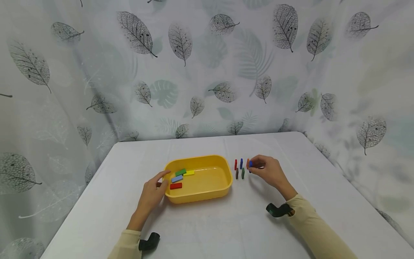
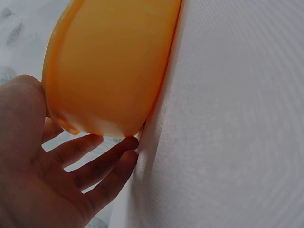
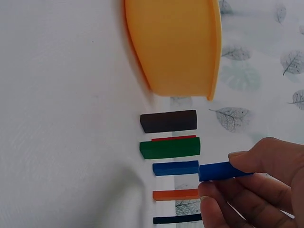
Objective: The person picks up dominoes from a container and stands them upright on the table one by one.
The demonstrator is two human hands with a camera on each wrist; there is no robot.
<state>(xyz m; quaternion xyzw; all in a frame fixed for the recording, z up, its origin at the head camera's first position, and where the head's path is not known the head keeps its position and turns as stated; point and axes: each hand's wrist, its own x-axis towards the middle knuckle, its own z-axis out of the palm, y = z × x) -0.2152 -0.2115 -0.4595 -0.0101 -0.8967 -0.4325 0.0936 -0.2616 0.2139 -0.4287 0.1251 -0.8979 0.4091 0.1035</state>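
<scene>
At its left end, a shallow yellow tray [image 1: 207,180] is held by my left hand [image 1: 153,192], the thumb over the rim and the fingers against the outer wall [image 2: 109,85]. My right hand [image 1: 270,171] pinches a blue block [image 3: 219,171] between thumb and fingers, above the row of standing blocks. Below it in the right wrist view are a blue block [image 3: 175,168], an orange block [image 3: 175,195] and a dark block [image 3: 176,219]. Nearer the tray stand a green block [image 3: 171,147], a dark brown block [image 3: 169,121] and a mostly hidden red block [image 3: 161,139].
Lying at the tray's left side are a green block [image 1: 180,172], a yellow block [image 1: 189,173], a light blue block [image 1: 176,178] and a red block [image 1: 176,186]. The white table [image 1: 207,230] meets a leaf-patterned curtain [image 1: 207,72] at the back.
</scene>
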